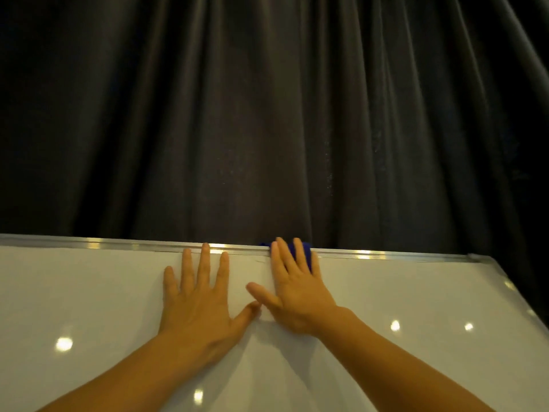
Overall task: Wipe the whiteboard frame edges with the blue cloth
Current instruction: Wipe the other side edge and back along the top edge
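**Blue cloth pressed on top frame edge: handling and hand pose**

Location: blue cloth pinned under the fingers of the right hand, on the upper metal frame edge of the whiteboard, right of centre. Mostly hidden; only small blue patches visible between and beyond the fingers.

Handling, as judged: soft, light, limp. Likely to bunch or slip out from under a flat palm on the smooth metal rail, so to be kept folded into a pad and loaded from above with the fingertips. Best purchase: fingers spread over the pad, with part of the cloth draped over the far lip of the rail. Board surface glossy and probably slippery under a bare palm.

Right hand: flat, fingers extended and splayed, pressing down on the cloth rather than clenching it; thumb out to the left. Wrist low, forearm reaching in from lower right.

Left hand: empty, flat on the board, fingers spread, middle fingertip at the rail, thumb tip near the right thumb. Apparently bracing.

Behind the board: dark curtain.
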Demonstrator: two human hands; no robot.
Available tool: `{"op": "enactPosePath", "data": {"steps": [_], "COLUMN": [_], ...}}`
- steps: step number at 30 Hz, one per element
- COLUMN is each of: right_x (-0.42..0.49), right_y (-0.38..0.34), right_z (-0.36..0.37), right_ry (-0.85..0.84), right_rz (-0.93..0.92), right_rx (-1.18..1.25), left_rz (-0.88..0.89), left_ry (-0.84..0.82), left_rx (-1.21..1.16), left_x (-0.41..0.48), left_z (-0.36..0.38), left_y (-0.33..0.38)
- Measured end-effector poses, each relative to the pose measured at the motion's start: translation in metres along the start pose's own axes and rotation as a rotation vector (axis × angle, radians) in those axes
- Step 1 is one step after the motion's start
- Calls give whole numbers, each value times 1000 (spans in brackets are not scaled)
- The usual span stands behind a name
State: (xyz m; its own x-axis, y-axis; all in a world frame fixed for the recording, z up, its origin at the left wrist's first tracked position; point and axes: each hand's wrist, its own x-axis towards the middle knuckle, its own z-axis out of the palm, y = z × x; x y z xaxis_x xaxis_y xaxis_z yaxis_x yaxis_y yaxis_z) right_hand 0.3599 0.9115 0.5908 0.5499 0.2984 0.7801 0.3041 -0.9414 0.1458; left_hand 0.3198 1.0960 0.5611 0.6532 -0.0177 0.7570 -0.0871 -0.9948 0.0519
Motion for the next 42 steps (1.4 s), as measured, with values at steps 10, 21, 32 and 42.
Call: {"op": "enactPosePath", "data": {"steps": [10, 21, 32, 42], "right_x": [-31, -53, -35, -57], "right_y": [85, 165, 139, 282], "right_z": [-5, -16, 10, -9], "right_ry": [-10, -9, -17, -26], "right_rz": [127, 136, 116, 403], "right_rx": [-26, -88, 5, -3], "left_rz": [-1, 211, 244, 301], "left_ry": [-22, 38, 156, 132], "left_rx": [63, -2, 11, 10], "left_x": [-8, 12, 44, 65], "left_z": [15, 38, 56, 68], "left_y": [60, 103, 146, 161]}}
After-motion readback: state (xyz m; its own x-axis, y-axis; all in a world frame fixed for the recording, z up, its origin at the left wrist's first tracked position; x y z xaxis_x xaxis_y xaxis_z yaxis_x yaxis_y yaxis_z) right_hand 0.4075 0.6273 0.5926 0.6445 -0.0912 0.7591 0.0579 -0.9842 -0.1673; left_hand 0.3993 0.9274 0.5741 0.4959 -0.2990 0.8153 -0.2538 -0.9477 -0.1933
